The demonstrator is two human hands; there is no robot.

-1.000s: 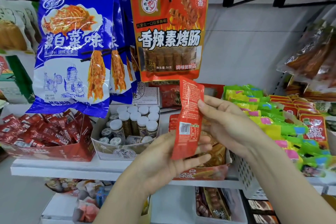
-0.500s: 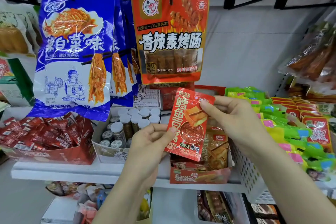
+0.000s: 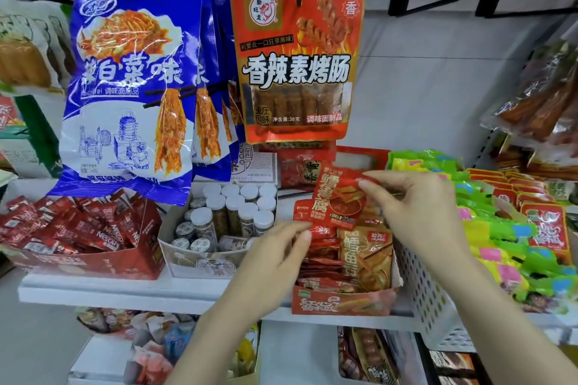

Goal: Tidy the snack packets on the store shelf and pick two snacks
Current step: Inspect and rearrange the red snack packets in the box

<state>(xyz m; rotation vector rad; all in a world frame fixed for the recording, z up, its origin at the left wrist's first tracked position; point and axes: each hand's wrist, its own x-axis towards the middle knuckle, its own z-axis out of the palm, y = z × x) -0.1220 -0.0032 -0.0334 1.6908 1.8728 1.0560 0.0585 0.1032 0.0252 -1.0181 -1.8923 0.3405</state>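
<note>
Two hands are working one red snack packet [image 3: 336, 197]
Left hand [image 3: 275, 262] is pinching its bottom corner, right hand [image 3: 416, 206] is pinching the top, over the red box [image 3: 341, 303].

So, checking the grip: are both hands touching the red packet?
Touching. The head view shows the left hand pinching the red packet at its lower corner and the right hand pinching its upper right edge.

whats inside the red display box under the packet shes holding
The red display box holds stacked red packets and orange packets. Lower layers are covered.
</note>
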